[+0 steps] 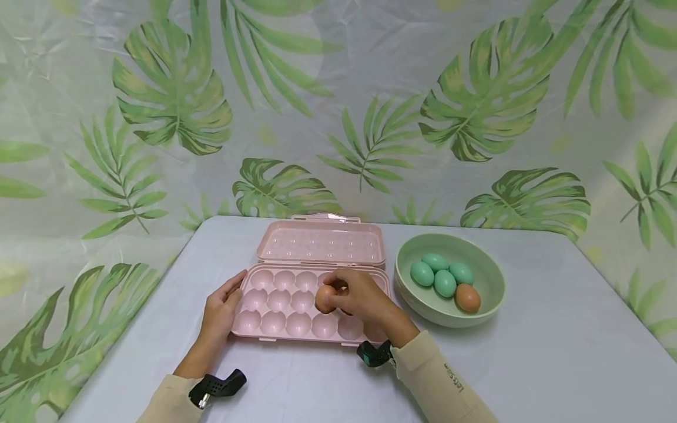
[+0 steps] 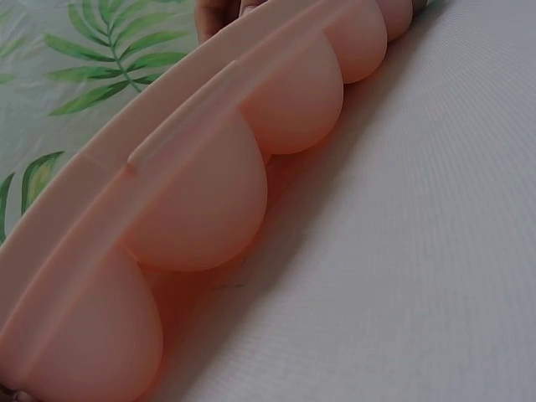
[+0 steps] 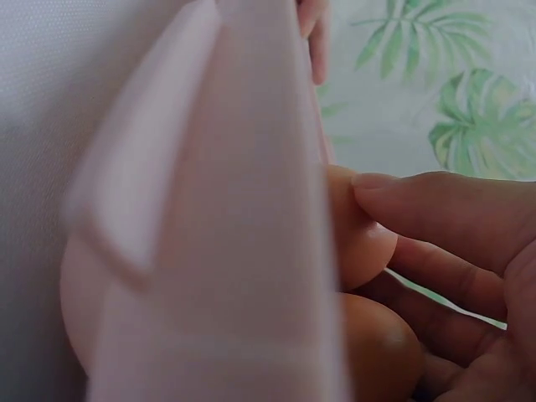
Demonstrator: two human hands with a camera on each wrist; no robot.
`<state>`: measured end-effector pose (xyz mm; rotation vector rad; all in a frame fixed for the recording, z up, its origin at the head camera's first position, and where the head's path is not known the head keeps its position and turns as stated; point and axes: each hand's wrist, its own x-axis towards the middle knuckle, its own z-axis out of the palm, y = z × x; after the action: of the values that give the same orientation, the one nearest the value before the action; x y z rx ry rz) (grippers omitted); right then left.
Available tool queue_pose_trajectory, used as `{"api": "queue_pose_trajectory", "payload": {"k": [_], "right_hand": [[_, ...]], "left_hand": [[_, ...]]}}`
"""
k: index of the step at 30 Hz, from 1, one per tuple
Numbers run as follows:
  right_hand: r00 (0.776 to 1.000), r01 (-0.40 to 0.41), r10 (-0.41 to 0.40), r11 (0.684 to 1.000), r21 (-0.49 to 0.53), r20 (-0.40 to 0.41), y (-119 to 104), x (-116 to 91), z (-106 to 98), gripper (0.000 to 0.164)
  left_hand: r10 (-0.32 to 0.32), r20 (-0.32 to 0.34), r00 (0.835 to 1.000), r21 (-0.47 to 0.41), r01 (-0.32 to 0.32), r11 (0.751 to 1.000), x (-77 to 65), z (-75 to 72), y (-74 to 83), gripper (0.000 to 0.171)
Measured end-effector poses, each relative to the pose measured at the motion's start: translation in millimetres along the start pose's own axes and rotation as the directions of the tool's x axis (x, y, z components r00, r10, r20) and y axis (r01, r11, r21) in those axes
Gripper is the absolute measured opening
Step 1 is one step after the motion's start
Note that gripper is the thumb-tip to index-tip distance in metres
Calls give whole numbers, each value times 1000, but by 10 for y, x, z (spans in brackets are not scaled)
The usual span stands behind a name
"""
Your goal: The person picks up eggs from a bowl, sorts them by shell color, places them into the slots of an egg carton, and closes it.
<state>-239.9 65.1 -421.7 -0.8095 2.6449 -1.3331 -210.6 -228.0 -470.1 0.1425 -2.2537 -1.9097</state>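
A brown egg [image 1: 325, 299] is pinched between the thumb and fingers of my right hand [image 1: 357, 294], over the middle row of a pink egg tray [image 1: 286, 314]. Close under that hand, a second brown egg [image 3: 381, 347] shows in the right wrist view; whether it sits in a cup or against the palm I cannot tell. My left hand [image 1: 218, 314] rests along the tray's left side, its fingers fairly straight against the rim. The visible cups on the left hold nothing. The right hand and forearm hide some cups on the right.
The tray's hinged lid [image 1: 321, 242] lies folded back behind it. To the right stands a light green bowl [image 1: 449, 317] with several green eggs [image 1: 445, 284] and a brown egg [image 1: 468, 298]. Everything sits on a white table [image 1: 560, 352] before a leaf-patterned backdrop [image 1: 370, 70].
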Motion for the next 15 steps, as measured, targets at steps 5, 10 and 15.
{"api": "queue_pose_trajectory", "payload": {"k": [5, 10, 15], "right_hand": [[1000, -4, 4, 1000, 7, -4, -8, -8, -17, 30], [999, -42, 42, 997, 60, 5, -48, -34, -62, 31], [999, -42, 42, 998, 47, 0, -87, -48, -112, 33]], "left_hand": [[9, -8, 1000, 6, -9, 1000, 1, 15, -3, 41], [21, -14, 1000, 16, -21, 1000, 1, 18, -6, 41], [16, -24, 1000, 32, -15, 999, -4, 11, -6, 41]]}}
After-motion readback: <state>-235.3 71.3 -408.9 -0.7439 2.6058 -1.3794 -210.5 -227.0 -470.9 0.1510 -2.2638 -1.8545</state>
